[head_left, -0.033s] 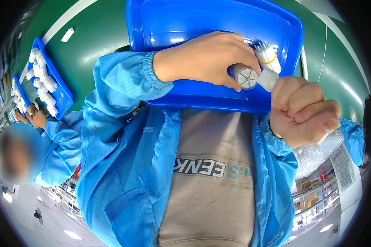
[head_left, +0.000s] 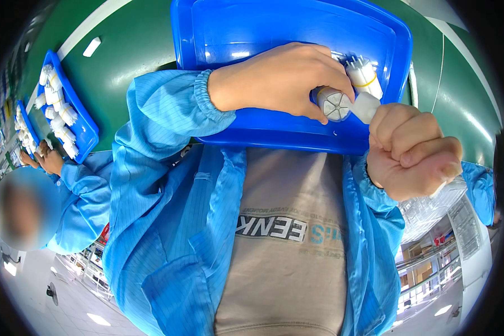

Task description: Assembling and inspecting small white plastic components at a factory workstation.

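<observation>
My left hand [head_left: 288, 78] reaches over the blue tray with its fingers and thumb curled round a bundle of pale wedge-shaped sticks [head_left: 335, 105]. The bundle's round end, split into several segments, faces up. My right hand [head_left: 414, 148] is closed in a fist at the tray's near right corner. From its index-finger side sticks out a small white squarish piece [head_left: 365, 107], close beside the bundle's end; how much of it lies inside the fist is hidden. Behind it a second bundle of white tubes with a yellow band [head_left: 364, 78] leans in the tray.
The deep blue tray [head_left: 235, 141] rests on a green table [head_left: 126, 47]. A loose white piece [head_left: 92, 47] lies at the upper left. Farther left, a person's hands [head_left: 50, 159] are beside a smaller blue tray [head_left: 85, 131] of white bundles. Clear plastic packaging [head_left: 431, 207] is beneath my right hand.
</observation>
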The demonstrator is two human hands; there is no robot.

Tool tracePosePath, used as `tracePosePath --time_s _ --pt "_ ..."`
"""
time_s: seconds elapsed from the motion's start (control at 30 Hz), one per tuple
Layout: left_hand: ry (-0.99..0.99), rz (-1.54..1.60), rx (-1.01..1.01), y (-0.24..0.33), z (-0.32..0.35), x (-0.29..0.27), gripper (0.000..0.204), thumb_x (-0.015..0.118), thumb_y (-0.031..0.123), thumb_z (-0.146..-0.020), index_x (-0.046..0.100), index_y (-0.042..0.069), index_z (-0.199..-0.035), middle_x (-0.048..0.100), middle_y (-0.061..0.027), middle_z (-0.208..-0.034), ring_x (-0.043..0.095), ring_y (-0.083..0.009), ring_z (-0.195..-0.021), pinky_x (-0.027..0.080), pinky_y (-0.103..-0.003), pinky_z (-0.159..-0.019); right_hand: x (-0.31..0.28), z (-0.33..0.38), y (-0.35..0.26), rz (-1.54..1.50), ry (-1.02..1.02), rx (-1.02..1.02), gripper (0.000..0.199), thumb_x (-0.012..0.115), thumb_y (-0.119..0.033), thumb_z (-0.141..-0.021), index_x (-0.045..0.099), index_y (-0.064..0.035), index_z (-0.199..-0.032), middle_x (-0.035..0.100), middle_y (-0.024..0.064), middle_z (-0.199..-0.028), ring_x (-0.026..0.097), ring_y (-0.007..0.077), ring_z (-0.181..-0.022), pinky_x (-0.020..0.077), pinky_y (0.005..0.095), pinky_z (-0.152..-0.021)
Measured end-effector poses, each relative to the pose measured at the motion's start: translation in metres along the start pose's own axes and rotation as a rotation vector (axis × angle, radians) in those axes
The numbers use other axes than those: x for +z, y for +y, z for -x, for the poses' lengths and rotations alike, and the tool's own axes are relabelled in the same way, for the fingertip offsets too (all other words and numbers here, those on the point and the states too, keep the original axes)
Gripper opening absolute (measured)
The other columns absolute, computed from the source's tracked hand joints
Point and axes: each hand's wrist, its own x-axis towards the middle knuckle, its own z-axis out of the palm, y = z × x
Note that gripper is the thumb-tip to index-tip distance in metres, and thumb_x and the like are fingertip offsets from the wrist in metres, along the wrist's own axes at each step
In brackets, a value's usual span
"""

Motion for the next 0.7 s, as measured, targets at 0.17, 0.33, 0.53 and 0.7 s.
tracePosePath --time_s 0.17,0.33,0.53,0.7 --pt "-0.001 -0.008 -0.011 -0.001 0.002 0.001 0.048 0.089 0.018 -0.066 0.073 0.005 -0.109 0.073 -0.0078 -0.115 0.065 -0.0300 -0.100 0.054 -0.041 -0.087 -0.006 0.003 0.013 0.074 -0.073 -0.042 0.024 0.069 -0.017 -0.100 0.048 -0.0075 -0.093 0.055 0.0103 -0.073 0.045 0.0179 -0.054 0.0383 0.0366 -0.051" --pt "0.005 -0.006 -0.014 -0.002 0.001 0.000 0.048 0.089 0.020 -0.066 0.074 0.005 -0.109 0.074 -0.0077 -0.114 0.066 -0.0304 -0.099 0.055 -0.041 -0.086 -0.006 0.003 0.017 0.155 -0.099 -0.091 0.021 0.070 -0.014 -0.099 0.051 -0.0058 -0.098 0.055 0.0104 -0.074 0.047 0.0174 -0.056 0.0392 0.0355 -0.050" --pt "0.009 -0.001 -0.025 -0.005 0.000 0.001 0.049 0.089 0.021 -0.066 0.075 0.007 -0.111 0.075 -0.0073 -0.112 0.066 -0.0300 -0.098 0.055 -0.041 -0.085 -0.005 0.000 0.016 0.239 -0.149 -0.124 0.024 0.070 -0.012 -0.096 0.052 -0.0005 -0.084 0.061 0.0133 -0.071 0.054 0.0184 -0.054 0.0452 0.0337 -0.051" --pt "-0.005 -0.031 -0.029 -0.006 0.002 0.002 0.050 0.088 0.020 -0.067 0.075 0.009 -0.113 0.075 -0.0074 -0.112 0.066 -0.0301 -0.098 0.055 -0.041 -0.085 0.001 0.006 0.025 0.504 -0.041 -0.194 0.026 0.058 -0.024 -0.104 0.050 -0.0090 -0.084 0.051 0.0085 -0.065 0.043 0.0185 -0.049 0.0364 0.0348 -0.046"
